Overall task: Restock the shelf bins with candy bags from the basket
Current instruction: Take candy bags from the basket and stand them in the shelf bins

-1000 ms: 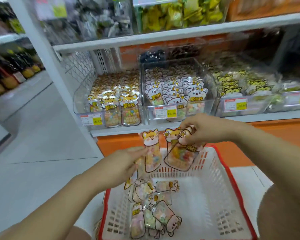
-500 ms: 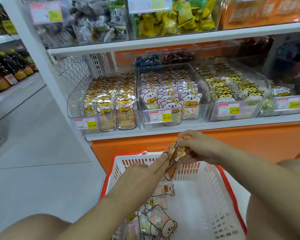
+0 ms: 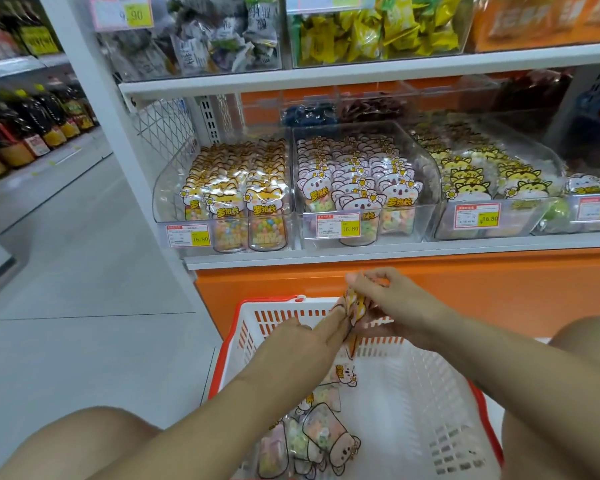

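Note:
Above the white basket [image 3: 440, 382] with a red rim, my right hand [image 3: 392, 306] grips several candy bags [image 3: 355, 306] with orange animal faces, held edge-on. My left hand [image 3: 312, 337] reaches its fingers against the same bags from the left. Several more candy bags [image 3: 319, 427] lie on the basket floor at its near left. On the shelf above stand clear bins: an orange-fox bin [image 3: 174, 188] at left, a white-koala bin [image 3: 426, 178] in the middle and a yellow-cat bin [image 3: 548, 168] at right, all full.
An orange base panel [image 3: 465, 285] runs under the shelf edge. A white upright post [image 3: 94, 109] frames the shelf's left side. Upper bins hold grey and yellow packets. Bottles line a far shelf at left across a grey floor [image 3: 66, 306]. My knees flank the basket.
The bags that faced me spread out in both hands a second ago are now bunched together edge-on between my hands. The view has moved so the basket sits lower.

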Available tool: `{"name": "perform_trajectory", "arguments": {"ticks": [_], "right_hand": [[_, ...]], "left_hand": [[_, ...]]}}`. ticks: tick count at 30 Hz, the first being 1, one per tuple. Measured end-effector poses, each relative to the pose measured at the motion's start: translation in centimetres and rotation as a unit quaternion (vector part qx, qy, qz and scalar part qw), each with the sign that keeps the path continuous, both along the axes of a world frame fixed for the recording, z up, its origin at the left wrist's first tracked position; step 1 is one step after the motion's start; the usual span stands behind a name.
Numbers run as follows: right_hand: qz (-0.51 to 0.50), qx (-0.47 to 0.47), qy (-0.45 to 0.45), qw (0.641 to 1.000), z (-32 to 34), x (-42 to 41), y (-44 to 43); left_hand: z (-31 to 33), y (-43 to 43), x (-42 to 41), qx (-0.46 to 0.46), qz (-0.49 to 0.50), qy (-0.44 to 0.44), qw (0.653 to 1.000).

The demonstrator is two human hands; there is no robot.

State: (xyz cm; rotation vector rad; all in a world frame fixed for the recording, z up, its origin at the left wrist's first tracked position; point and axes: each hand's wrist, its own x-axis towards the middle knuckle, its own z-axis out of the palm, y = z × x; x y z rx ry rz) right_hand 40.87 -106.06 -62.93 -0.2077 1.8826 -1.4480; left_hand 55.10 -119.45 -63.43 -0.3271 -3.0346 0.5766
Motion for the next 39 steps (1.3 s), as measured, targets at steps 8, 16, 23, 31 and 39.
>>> {"name": "perform_trajectory", "arguments": {"ticks": [8, 16, 23, 31, 39], "right_hand": [[0.059, 0.103, 0.197, 0.973, 1.2, -1.9, 0.0], [0.137, 0.169, 0.365, 0.905, 4.7, -2.7, 2.1], [0.158, 0.076, 0.281, 0.943, 6.5, -3.4, 4.0], [0.136, -0.104, 0.095, 0.981, 4.2, -0.8, 1.0], [-0.115, -0.137, 0.158, 0.971, 2.4, 1.1, -2.4]], "left_hand": [[0.9, -1.6, -0.5, 0.288, 0.124, -0.042, 0.949], [2.5, -6.4, -1.4, 0.785, 0.322, -0.043, 0.527], [1.7, -6.8, -1.5, 0.804, 0.328, 0.006, 0.495], [1.6, -2.1, -2.1, 0.757, 0.344, 0.086, 0.549], [1.1, -1.3, -2.8, 0.889, 0.268, 0.02, 0.37]]}}
